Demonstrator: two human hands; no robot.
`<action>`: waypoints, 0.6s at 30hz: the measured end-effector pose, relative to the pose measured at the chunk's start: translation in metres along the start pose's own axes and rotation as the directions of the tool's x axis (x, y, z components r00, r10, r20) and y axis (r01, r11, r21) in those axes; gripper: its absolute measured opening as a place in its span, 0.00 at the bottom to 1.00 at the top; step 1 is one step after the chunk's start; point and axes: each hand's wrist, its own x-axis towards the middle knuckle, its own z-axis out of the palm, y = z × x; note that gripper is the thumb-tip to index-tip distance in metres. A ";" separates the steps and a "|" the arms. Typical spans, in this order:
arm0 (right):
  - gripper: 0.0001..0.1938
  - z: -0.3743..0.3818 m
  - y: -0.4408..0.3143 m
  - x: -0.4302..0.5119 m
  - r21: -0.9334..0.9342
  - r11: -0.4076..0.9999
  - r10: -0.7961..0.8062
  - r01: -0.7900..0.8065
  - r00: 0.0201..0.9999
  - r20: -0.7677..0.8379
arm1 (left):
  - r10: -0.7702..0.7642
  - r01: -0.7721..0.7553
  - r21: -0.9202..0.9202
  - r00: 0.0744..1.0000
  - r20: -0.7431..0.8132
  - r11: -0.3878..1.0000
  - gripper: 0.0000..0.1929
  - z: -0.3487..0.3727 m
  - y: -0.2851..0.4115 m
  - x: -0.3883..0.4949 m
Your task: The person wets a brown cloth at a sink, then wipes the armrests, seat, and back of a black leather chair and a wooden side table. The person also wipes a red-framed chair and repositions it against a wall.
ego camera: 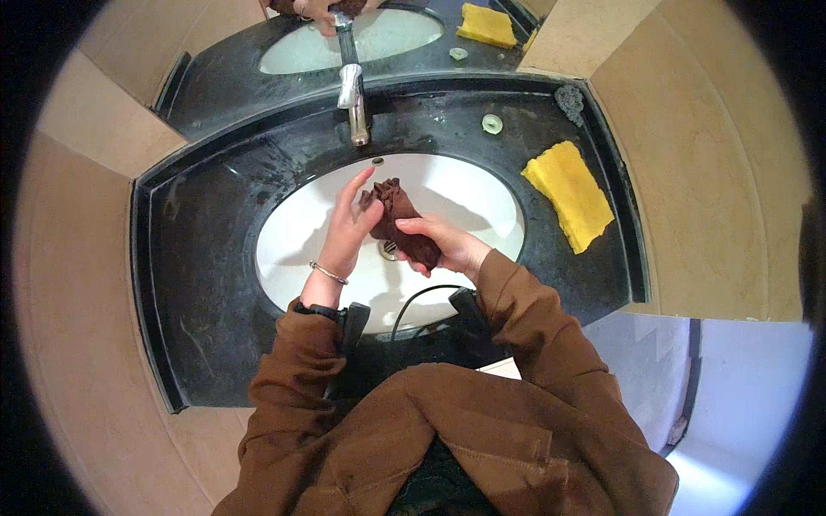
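A bunched dark brown cloth [403, 222] is held above the white oval washbasin [290, 238]. My right hand [445, 242] grips its lower end, thumb on top. At the cloth's upper left is my left hand [348, 226], its thumb against the folds and its forefinger raised and spread; whether the hidden fingers hold the cloth I cannot tell. Part of the metal drain [388, 250] shows beneath. Behind the basin rises a chrome faucet [355, 106], and no stream of water shows under its spout.
On the right of the black countertop [206, 258] lies a yellow sponge-like cloth [571, 193]. A small pale green round object [492, 124] and a grey scouring pad [570, 103] are farther back. A mirror [226, 84] stands behind the counter; tiled walls flank it.
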 end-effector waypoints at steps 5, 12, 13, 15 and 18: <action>0.28 0.010 0.012 -0.002 0.231 0.966 0.043 -0.119 0.950 0.308 | 0.055 -0.049 -0.041 0.986 0.155 0.998 0.16 0.014 0.009 0.003; 0.14 0.020 -0.005 0.003 -0.551 0.830 0.084 -0.088 0.996 -0.034 | -0.070 0.123 0.364 0.985 -0.155 0.923 0.27 0.012 -0.005 0.028; 0.15 0.023 -0.004 0.006 -0.632 0.772 0.008 -0.064 0.996 -0.090 | -0.070 0.136 0.414 0.983 -0.171 0.900 0.27 0.011 -0.010 0.031; 0.16 0.029 0.001 0.012 -0.762 0.648 -0.174 0.013 0.976 -0.132 | -0.065 0.147 0.499 0.982 -0.177 0.854 0.27 0.009 -0.022 0.035; 0.19 0.031 0.007 0.020 -0.864 0.483 -0.142 -0.143 0.961 -0.238 | 0.125 0.033 0.787 0.982 -0.139 0.616 0.27 0.007 -0.042 0.038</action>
